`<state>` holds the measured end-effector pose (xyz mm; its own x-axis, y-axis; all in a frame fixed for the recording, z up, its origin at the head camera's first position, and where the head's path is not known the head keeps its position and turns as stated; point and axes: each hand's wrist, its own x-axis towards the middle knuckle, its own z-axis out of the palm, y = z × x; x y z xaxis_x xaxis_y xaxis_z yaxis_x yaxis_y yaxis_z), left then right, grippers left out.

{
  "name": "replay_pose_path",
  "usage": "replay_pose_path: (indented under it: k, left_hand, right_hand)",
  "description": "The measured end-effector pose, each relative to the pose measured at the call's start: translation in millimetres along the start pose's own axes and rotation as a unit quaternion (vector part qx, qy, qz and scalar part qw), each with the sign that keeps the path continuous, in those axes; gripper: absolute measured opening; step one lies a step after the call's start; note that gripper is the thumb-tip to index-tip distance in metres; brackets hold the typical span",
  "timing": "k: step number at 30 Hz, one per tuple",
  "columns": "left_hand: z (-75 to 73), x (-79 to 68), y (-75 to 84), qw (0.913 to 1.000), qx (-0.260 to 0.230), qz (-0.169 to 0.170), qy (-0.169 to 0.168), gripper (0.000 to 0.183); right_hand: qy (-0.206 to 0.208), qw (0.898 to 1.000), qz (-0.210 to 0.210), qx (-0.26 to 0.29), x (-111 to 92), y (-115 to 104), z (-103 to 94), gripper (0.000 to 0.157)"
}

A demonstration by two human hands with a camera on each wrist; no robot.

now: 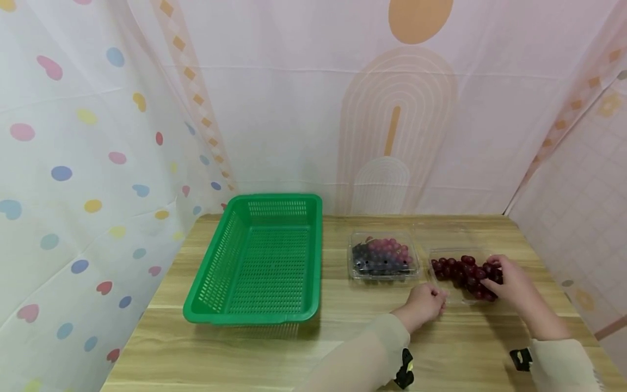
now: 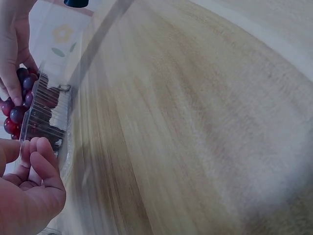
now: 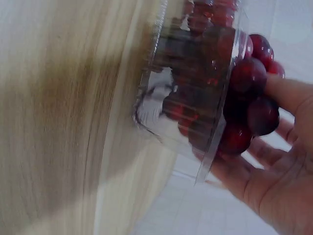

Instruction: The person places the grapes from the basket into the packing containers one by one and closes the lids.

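Observation:
In the head view a bunch of dark red grapes (image 1: 465,275) lies in a clear plastic clamshell box at the right of the table, its lid (image 1: 443,235) folded back. My right hand (image 1: 514,286) holds the right end of the bunch between thumb and fingers. Grapes (image 3: 249,78) bulge above the box wall (image 3: 161,105) in the right wrist view. At the box's near left corner, my left hand (image 1: 425,306) pinches the rim, as the left wrist view also shows with the fingers (image 2: 44,169) at the plastic edge.
Left of the grapes stands a closed clear box (image 1: 384,258) with dark and pinkish-red grapes inside. Farther left is a green perforated basket (image 1: 315,261) on the wooden table (image 1: 235,356). Patterned cloth (image 1: 274,120) hangs behind and at both sides.

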<state>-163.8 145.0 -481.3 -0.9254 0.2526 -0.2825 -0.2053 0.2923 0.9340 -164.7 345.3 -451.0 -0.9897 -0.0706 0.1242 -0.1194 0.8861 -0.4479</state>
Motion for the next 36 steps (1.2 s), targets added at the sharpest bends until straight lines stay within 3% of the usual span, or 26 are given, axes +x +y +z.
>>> replay_pose_path:
  k: [5, 10, 16, 22, 28, 36]
  left_hand:
    - [-0.5, 1.9, -0.9, 0.9999, 0.006, -0.006, -0.006, 0.022]
    - [0.4, 3.7, -2.7, 0.9999, 0.009, -0.005, -0.007, 0.021]
    - [0.9, 4.4, -3.9, 0.9995, 0.029, 0.002, -0.015, 0.023]
    - [-1.1, 5.2, -4.3, 0.9987, 0.043, 0.022, -0.018, 0.024]
    - [-3.8, 4.5, -2.5, 0.9934, 0.104, 0.047, -0.015, 0.025]
    - [-8.1, 5.1, 0.7, 0.9923, 0.116, 0.020, -0.036, 0.025]
  right_hand:
    - [0.017, 0.998, 0.027, -0.049, -1, -11, 1.3, 0.035]
    - [0.042, 0.996, 0.043, -0.072, -9, -20, 0.5, 0.038]
    - [0.015, 0.996, 0.055, -0.064, -18, -26, -3.5, 0.048]
    - [-0.001, 0.996, 0.021, -0.089, -20, -28, -1.4, 0.053]
    - [0.067, 0.990, -0.006, -0.124, -21, -28, 8.5, 0.042]
    - [0.054, 0.983, -0.005, -0.174, -16, -30, 12.1, 0.034]
